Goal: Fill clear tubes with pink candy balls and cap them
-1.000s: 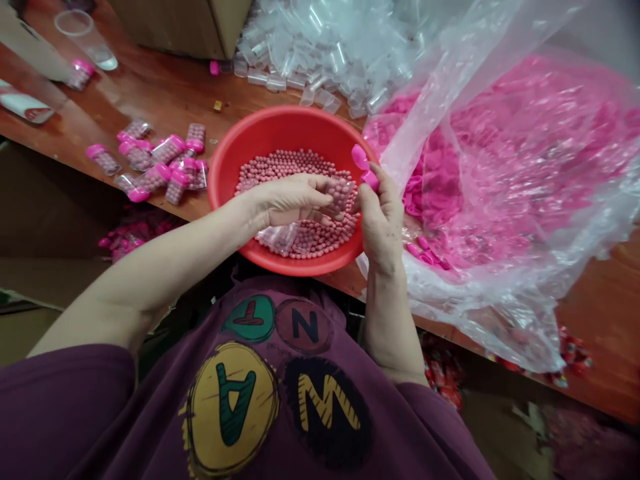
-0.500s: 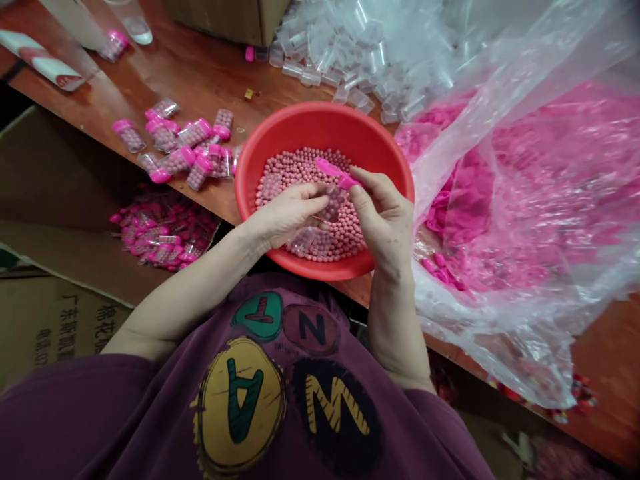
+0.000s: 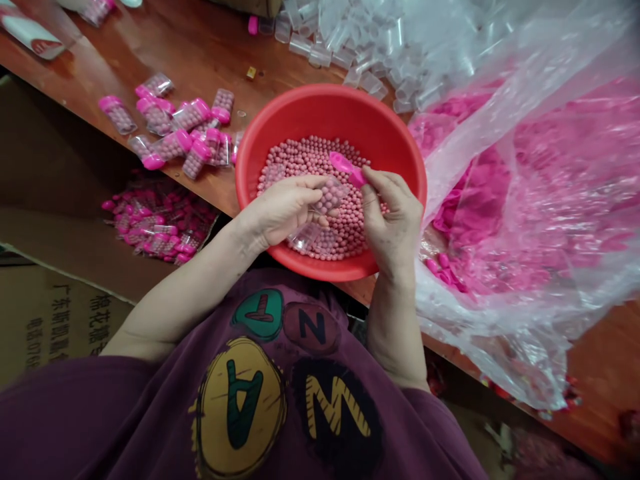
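My left hand [image 3: 287, 208] is closed on a small clear plastic bottle [image 3: 332, 195] filled with pink beads, over the red basin [image 3: 330, 100]. Between the thumb and fingers of my right hand [image 3: 393, 210] is a bright pink plastic cap with a long scoop-like tongue [image 3: 347, 168]. The cap is apart from the bottle, a little above and to its right. Beneath both hands, many round pink beads [image 3: 310, 157] cover the basin's bottom. Another clear bottle [image 3: 303, 237] lies among the beads below my left hand.
Several filled bottles with pink caps [image 3: 187, 115] lie left of the basin. A cardboard box [image 3: 45, 227] below holds a heap of capped bottles [image 3: 157, 223]. Clear bottles [image 3: 320, 55] are piled behind. At right a plastic bag [image 3: 465, 327] holds pink caps [image 3: 480, 193].
The pink cap in my right hand has moved away from the bottle's mouth, to the right. My left hand still holds the bottle, its beads now more visible. The view has shifted slightly.
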`<state>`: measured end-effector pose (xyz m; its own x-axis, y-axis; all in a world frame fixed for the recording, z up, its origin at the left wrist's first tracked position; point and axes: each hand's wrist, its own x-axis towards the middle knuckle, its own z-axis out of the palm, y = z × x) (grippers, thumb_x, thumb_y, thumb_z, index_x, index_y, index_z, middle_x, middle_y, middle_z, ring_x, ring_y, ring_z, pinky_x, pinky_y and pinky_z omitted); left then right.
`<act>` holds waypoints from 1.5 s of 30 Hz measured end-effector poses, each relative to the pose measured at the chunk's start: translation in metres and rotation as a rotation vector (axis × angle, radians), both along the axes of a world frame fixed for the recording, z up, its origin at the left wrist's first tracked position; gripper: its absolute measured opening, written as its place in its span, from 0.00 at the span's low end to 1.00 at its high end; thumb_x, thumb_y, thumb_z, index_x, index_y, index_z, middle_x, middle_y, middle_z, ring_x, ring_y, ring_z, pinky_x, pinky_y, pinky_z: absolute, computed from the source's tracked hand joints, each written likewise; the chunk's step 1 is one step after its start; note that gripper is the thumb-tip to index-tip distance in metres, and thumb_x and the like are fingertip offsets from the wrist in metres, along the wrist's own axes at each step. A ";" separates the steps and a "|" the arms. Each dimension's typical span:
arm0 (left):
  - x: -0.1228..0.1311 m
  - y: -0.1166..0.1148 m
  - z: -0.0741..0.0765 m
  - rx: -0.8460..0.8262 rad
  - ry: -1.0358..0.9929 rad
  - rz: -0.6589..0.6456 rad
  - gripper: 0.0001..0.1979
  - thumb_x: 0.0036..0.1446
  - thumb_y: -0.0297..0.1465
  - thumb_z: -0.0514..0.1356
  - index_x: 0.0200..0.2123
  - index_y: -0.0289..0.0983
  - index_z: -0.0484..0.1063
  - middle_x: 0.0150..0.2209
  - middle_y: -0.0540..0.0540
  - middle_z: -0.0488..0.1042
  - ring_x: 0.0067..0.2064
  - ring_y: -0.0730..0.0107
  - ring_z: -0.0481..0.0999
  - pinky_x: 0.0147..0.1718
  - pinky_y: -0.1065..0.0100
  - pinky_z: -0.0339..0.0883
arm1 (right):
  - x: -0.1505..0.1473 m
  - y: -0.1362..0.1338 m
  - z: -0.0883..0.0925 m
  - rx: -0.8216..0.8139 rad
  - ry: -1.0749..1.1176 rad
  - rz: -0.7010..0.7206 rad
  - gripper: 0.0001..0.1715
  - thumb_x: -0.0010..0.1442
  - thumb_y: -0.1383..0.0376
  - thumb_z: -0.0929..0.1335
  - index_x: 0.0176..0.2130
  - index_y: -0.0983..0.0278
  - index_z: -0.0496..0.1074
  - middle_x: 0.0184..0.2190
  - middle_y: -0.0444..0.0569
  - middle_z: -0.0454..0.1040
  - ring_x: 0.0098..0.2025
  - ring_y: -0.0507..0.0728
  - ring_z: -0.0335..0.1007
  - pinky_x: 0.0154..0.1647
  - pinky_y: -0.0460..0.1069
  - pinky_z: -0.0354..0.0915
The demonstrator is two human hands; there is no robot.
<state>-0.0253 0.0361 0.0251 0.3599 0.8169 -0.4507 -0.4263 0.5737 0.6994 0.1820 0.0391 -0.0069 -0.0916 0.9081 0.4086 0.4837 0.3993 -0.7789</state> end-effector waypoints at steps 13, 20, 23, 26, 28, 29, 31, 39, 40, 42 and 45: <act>0.002 -0.004 -0.010 -0.018 -0.072 0.038 0.07 0.71 0.21 0.64 0.40 0.33 0.82 0.36 0.47 0.80 0.34 0.77 0.78 0.32 0.74 0.66 | -0.021 -0.002 0.006 -0.114 0.177 0.009 0.12 0.71 0.49 0.77 0.49 0.49 0.89 0.45 0.43 0.87 0.49 0.57 0.84 0.59 0.58 0.81; 0.003 -0.007 -0.009 0.026 -0.057 0.091 0.08 0.69 0.20 0.64 0.39 0.33 0.83 0.35 0.48 0.78 0.33 0.77 0.77 0.31 0.74 0.65 | -0.023 -0.007 0.005 -0.057 0.170 0.021 0.10 0.72 0.51 0.77 0.49 0.49 0.88 0.43 0.44 0.87 0.45 0.57 0.82 0.55 0.58 0.81; 0.004 -0.008 -0.008 0.025 -0.010 0.102 0.07 0.68 0.21 0.65 0.38 0.34 0.82 0.37 0.48 0.79 0.34 0.77 0.76 0.32 0.75 0.66 | -0.022 -0.009 0.006 -0.071 0.133 0.026 0.10 0.73 0.51 0.75 0.49 0.50 0.88 0.43 0.44 0.87 0.45 0.57 0.82 0.53 0.57 0.80; 0.007 -0.010 -0.007 0.072 0.086 0.125 0.09 0.70 0.20 0.63 0.37 0.34 0.81 0.35 0.48 0.78 0.32 0.78 0.73 0.33 0.75 0.66 | -0.023 -0.008 0.006 -0.040 0.080 0.041 0.10 0.74 0.54 0.74 0.48 0.52 0.87 0.42 0.45 0.86 0.44 0.57 0.82 0.51 0.57 0.80; 0.010 -0.010 -0.006 0.121 0.171 0.147 0.10 0.70 0.19 0.61 0.37 0.34 0.80 0.34 0.50 0.76 0.31 0.78 0.71 0.33 0.76 0.66 | -0.025 -0.007 0.006 0.011 0.025 0.069 0.09 0.75 0.57 0.73 0.48 0.53 0.87 0.42 0.46 0.86 0.45 0.57 0.82 0.51 0.56 0.81; 0.011 -0.011 -0.006 0.141 0.206 0.156 0.10 0.70 0.19 0.61 0.37 0.34 0.79 0.33 0.51 0.74 0.31 0.78 0.70 0.33 0.76 0.66 | -0.025 -0.007 0.006 0.035 -0.010 0.086 0.10 0.75 0.58 0.72 0.48 0.53 0.87 0.43 0.46 0.86 0.46 0.58 0.83 0.52 0.57 0.81; 0.013 -0.011 -0.006 0.168 0.246 0.175 0.11 0.70 0.19 0.60 0.36 0.34 0.79 0.32 0.52 0.72 0.31 0.77 0.69 0.33 0.76 0.67 | -0.025 -0.007 0.007 0.062 -0.078 0.124 0.12 0.77 0.58 0.70 0.49 0.53 0.86 0.46 0.48 0.86 0.48 0.59 0.83 0.54 0.58 0.82; 0.003 -0.011 -0.014 0.183 0.019 -0.024 0.04 0.67 0.30 0.71 0.39 0.35 0.81 0.34 0.50 0.76 0.30 0.78 0.71 0.29 0.75 0.66 | -0.019 -0.001 0.010 -0.198 0.204 0.100 0.22 0.78 0.45 0.68 0.47 0.54 0.87 0.46 0.49 0.86 0.50 0.60 0.85 0.57 0.60 0.83; 0.003 -0.011 -0.013 0.187 -0.019 -0.096 0.06 0.64 0.31 0.73 0.39 0.35 0.82 0.34 0.50 0.77 0.31 0.78 0.73 0.31 0.74 0.68 | -0.020 0.001 0.010 -0.288 0.291 0.094 0.25 0.77 0.42 0.67 0.47 0.54 0.87 0.45 0.49 0.86 0.51 0.60 0.85 0.56 0.59 0.83; 0.005 -0.008 -0.013 0.198 -0.073 -0.187 0.08 0.60 0.31 0.76 0.35 0.34 0.82 0.35 0.48 0.79 0.35 0.75 0.78 0.38 0.73 0.73 | -0.021 0.003 0.012 -0.473 0.439 0.136 0.30 0.75 0.36 0.66 0.50 0.54 0.85 0.46 0.50 0.87 0.53 0.62 0.86 0.54 0.59 0.85; 0.009 -0.004 -0.013 0.147 -0.103 -0.139 0.07 0.60 0.28 0.76 0.34 0.34 0.82 0.37 0.47 0.81 0.38 0.75 0.80 0.43 0.72 0.76 | -0.018 -0.002 0.016 -0.545 0.576 0.190 0.28 0.73 0.38 0.69 0.55 0.54 0.82 0.49 0.50 0.88 0.57 0.64 0.87 0.60 0.62 0.84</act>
